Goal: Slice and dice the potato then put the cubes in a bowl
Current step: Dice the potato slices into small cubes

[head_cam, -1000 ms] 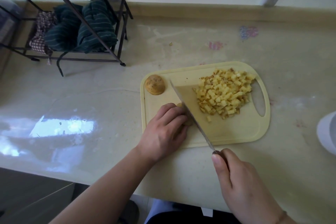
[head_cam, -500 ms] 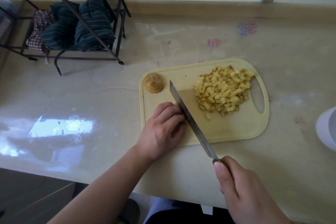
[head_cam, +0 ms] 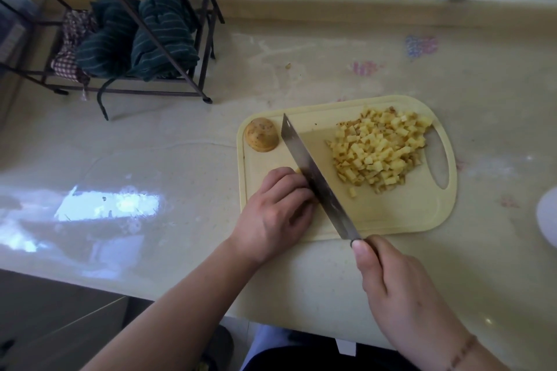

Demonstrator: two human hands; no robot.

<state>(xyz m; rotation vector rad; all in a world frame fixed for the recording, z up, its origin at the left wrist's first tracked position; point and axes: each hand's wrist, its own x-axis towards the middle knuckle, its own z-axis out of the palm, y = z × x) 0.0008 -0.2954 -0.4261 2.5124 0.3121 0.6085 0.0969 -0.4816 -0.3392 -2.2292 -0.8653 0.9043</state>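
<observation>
On the pale yellow cutting board (head_cam: 401, 214) lies a heap of potato cubes (head_cam: 381, 149) toward its right side. A brown-skinned potato end (head_cam: 261, 134) sits at the board's far left corner. My left hand (head_cam: 275, 212) curls over a potato piece at the board's near left; only a yellow sliver (head_cam: 298, 171) of it shows. My right hand (head_cam: 404, 295) grips the handle of a long knife (head_cam: 313, 173), whose blade runs diagonally right against my left fingers. A white bowl (head_cam: 547, 217) peeks in at the right edge.
A dark metal rack (head_cam: 126, 90) holding striped green cloths (head_cam: 135, 39) stands at the back left of the glossy beige counter (head_cam: 135, 166). The counter's front edge runs just below the board, and a wall closes off the back.
The knife blade has shifted slightly left and risen against my left fingers. My left hand keeps its hold on the potato piece. The cube pile has not moved.
</observation>
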